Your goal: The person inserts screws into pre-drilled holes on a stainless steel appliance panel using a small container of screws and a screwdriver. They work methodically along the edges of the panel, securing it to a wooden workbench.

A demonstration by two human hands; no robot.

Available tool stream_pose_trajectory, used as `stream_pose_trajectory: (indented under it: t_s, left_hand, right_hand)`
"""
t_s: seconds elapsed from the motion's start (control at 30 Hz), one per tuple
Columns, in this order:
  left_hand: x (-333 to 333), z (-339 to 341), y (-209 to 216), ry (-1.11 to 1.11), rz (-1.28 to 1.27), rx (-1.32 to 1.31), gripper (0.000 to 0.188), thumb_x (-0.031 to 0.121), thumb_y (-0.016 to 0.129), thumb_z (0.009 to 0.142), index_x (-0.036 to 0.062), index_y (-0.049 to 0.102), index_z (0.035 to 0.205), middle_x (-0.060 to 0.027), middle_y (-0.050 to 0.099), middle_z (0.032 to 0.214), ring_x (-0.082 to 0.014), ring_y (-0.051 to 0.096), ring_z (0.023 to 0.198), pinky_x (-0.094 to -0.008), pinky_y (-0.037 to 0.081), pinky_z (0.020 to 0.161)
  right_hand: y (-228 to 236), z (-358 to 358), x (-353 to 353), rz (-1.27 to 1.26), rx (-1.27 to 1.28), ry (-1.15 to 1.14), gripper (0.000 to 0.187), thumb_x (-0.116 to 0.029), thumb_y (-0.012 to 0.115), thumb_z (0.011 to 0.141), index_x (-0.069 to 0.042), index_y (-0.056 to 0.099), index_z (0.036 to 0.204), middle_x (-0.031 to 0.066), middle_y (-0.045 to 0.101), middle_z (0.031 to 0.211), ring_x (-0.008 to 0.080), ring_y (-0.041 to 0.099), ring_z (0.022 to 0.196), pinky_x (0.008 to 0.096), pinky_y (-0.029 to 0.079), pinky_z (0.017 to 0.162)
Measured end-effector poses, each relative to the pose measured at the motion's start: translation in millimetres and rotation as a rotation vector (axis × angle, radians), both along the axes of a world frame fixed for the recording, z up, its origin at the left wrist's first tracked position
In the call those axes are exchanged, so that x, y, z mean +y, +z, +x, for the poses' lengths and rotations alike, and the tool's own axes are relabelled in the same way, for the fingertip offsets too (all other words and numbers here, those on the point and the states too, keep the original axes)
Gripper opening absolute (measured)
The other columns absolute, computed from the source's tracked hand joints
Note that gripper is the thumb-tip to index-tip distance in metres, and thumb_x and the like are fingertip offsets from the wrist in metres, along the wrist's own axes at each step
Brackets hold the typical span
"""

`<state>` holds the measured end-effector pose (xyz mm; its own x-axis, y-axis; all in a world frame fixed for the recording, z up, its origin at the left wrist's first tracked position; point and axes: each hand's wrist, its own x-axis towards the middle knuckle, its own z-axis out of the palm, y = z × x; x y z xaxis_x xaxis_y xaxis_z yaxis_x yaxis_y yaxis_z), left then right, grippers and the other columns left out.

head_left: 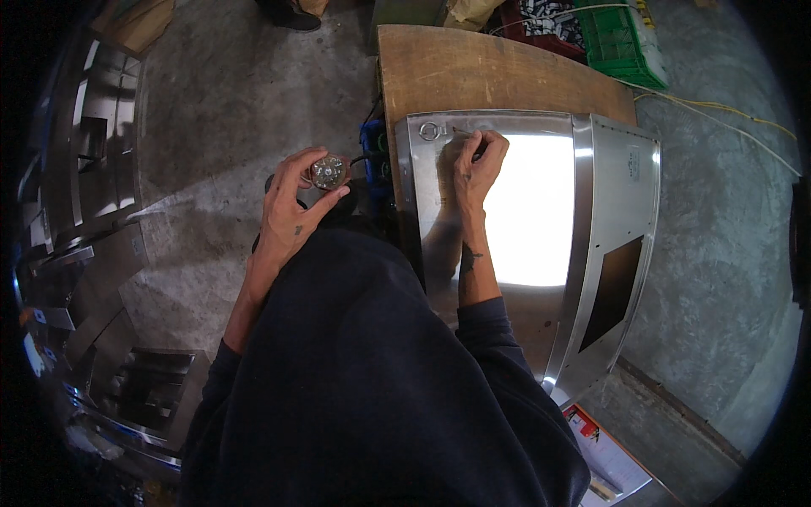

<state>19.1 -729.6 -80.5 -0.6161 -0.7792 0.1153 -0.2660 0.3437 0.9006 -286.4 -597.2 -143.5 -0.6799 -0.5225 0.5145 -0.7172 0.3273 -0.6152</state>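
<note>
There it is: the small round tub, gripped between your left hand's thumb and fingers, left of the metal box. Your right hand bunches its fingers beside a ring; whether they pinch anything, I can't tell.

A grey concrete floor, a brown wooden tabletop bearing a silver sheet-metal cabinet, and silver metal housings (several) show a workshop.

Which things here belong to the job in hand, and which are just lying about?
In the job, it seems:
round container, in the left hand
metal box, under the right hand
wooden table, under the box

Apparently lying about:
green crate
papers
</note>
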Motion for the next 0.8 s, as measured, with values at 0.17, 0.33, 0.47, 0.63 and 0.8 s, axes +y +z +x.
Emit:
stream_pose_trajectory:
  t_s: [0.17, 0.33, 0.47, 0.63, 0.8]
  left_hand:
    - [0, 0, 1, -0.003, 0.015, -0.012, 0.063, 0.014, 0.093, 0.088, 0.0096, 0.063, 0.144, -0.0135, 0.068, 0.143, -0.0293, 0.069, 0.124, -0.0401, 0.06, 0.094]
    - [0, -1, 3, -0.009, 0.011, -0.006, 0.063, 0.014, 0.093, 0.088, 0.0095, 0.063, 0.144, -0.0137, 0.067, 0.144, -0.0295, 0.068, 0.125, -0.0404, 0.06, 0.094]
    - [-2, -3, 5, -0.013, 0.02, -0.01, 0.061, 0.013, 0.093, 0.088, 0.0089, 0.064, 0.143, -0.0139, 0.067, 0.144, -0.0298, 0.068, 0.125, -0.0406, 0.06, 0.096]
    - [-1, -7, 10, -0.002, 0.034, 0.002, 0.061, 0.013, 0.093, 0.088, 0.0078, 0.065, 0.142, -0.0148, 0.067, 0.142, -0.0304, 0.069, 0.125, -0.041, 0.06, 0.098]
    - [-3, -29, 26, -0.085, -0.031, 0.009, 0.061, 0.012, 0.093, 0.087, 0.0073, 0.065, 0.142, -0.0163, 0.066, 0.143, -0.0307, 0.069, 0.126, -0.041, 0.061, 0.1]
  right_hand:
    - [0, -1, 2, 0.042, -0.021, 0.004, 0.017, -0.011, 0.063, 0.11, 0.005, 0.059, 0.111, 0.0256, 0.061, 0.114, 0.041, 0.063, 0.103, 0.0481, 0.054, 0.092]
    - [-4, -3, 2, 0.025, -0.024, 0.002, 0.018, -0.012, 0.063, 0.11, 0.005, 0.059, 0.112, 0.0251, 0.061, 0.115, 0.0394, 0.063, 0.102, 0.0461, 0.053, 0.093]
    - [1, 1, 8, -0.062, -0.169, -0.115, 0.019, -0.015, 0.062, 0.111, 0.004, 0.06, 0.113, 0.0191, 0.062, 0.111, 0.029, 0.06, 0.097, 0.0405, 0.052, 0.089]
    - [38, 41, 14, -0.19, -0.56, -0.122, 0.019, -0.018, 0.061, 0.114, 0.001, 0.06, 0.113, 0.0078, 0.06, 0.097, 0.0121, 0.054, 0.084, 0.0294, 0.046, 0.078]
    - [99, 103, 5, -0.212, -0.535, 0.223, 0.009, -0.006, 0.067, 0.109, 0.0, 0.064, 0.113, 0.0131, 0.063, 0.112, 0.0169, 0.063, 0.086, 0.0306, 0.052, 0.078]
